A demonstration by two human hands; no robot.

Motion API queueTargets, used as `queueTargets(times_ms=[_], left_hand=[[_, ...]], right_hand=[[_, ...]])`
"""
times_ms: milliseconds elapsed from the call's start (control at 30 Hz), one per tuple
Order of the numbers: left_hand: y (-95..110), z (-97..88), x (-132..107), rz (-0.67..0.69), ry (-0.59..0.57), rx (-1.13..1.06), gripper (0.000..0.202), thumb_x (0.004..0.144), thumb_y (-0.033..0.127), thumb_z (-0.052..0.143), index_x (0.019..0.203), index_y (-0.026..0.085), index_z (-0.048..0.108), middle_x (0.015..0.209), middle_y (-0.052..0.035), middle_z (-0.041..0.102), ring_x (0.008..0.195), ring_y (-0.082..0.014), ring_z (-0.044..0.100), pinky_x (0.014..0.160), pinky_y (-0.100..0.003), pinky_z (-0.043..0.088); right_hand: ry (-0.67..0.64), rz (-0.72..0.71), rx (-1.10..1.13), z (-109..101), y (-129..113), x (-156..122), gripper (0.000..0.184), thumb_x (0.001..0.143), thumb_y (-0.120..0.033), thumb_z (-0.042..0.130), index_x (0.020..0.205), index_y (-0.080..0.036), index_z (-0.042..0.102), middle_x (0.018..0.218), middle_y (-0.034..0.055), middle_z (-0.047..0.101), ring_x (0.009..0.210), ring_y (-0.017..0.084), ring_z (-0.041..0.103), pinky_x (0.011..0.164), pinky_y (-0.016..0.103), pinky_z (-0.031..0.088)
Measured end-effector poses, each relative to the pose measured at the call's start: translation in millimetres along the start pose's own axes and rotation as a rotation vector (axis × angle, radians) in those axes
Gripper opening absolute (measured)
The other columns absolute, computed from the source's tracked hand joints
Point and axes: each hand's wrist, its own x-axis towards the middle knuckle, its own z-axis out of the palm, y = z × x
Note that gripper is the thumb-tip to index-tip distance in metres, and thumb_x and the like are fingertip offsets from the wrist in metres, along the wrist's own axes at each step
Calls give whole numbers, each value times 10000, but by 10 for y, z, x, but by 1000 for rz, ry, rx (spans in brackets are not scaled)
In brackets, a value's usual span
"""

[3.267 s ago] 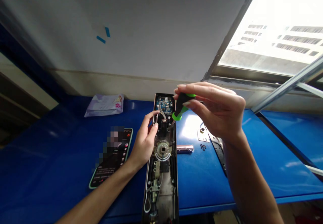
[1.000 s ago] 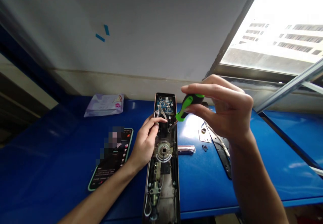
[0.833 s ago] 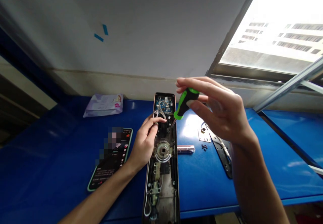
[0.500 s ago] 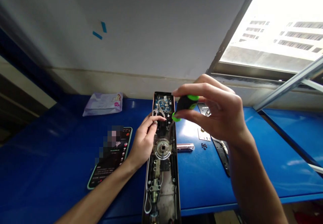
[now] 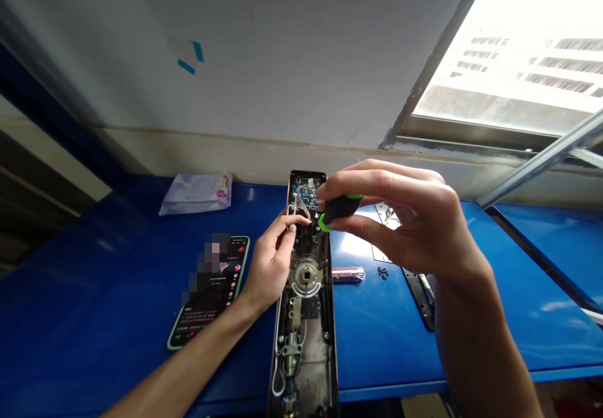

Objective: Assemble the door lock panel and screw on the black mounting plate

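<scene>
An opened door-lock body [image 5: 305, 317] lies lengthwise on the blue bench [image 5: 103, 292], its circuit board and metal mechanism exposed. My right hand [image 5: 405, 217] is closed round a black and green screwdriver [image 5: 337, 208], whose tip points down into the lock's upper part. My left hand [image 5: 273, 255] rests on the lock's left edge, its fingers pinched at a white wire [image 5: 293, 212] near the board.
A phone [image 5: 211, 289] with a lit screen lies left of the lock. A purple packet [image 5: 196, 192] sits near the wall. A small metal cylinder [image 5: 347, 273], several black screws [image 5: 383, 273] and a dark metal plate [image 5: 419, 289] lie to the right. A window frame runs along the right.
My right hand has lowered and tipped the screwdriver flatter, closer to the lock's upper part. My left hand stays at the wire on the lock's left edge.
</scene>
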Motion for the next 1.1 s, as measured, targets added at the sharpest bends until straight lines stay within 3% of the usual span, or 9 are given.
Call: queueTargets(times_ms=[167,567,800,967,1100], left_hand=[[5,6,15,-22,24,15,220,1011,293,525,1074,218,722,1105,-24,753,962,-210,660,861,-304,494],[-69,78,265,31,17,60,214,1003,309,507,973,215,696,993,-23,736,889,-204,641,818,-304,493],[-76,112,314,26,15,69,203,1008,303,496,920,223,660,846,-9,680,879,-207,628,827,-303,490],[-105,116,333,17,15,58,203,1014,311,484,962,220,657,958,-27,708,951,-217,655,875,-320,511],[-116,84,323,-12,-6,30,220,1026,323,501,1170,233,640,1201,-56,714,1139,-239,669,1024,-373,512]], right_hand=[[16,75,-24,-4,-67,5,303,964,-134,720,1265,-164,725,1182,58,786,1036,168,760,854,282,682],[60,137,-60,-27,52,-2,323,967,-127,692,1269,-228,741,1216,9,791,1061,165,778,889,282,695],[132,104,-106,25,70,2,293,952,-153,719,1234,-218,769,1179,13,811,1023,162,777,829,270,696],[166,156,-168,66,71,20,305,958,-149,677,1245,-227,742,1199,14,795,1013,159,772,835,282,689],[224,164,-244,27,108,12,281,941,-163,684,1212,-228,719,1164,22,795,1002,179,765,856,335,670]])
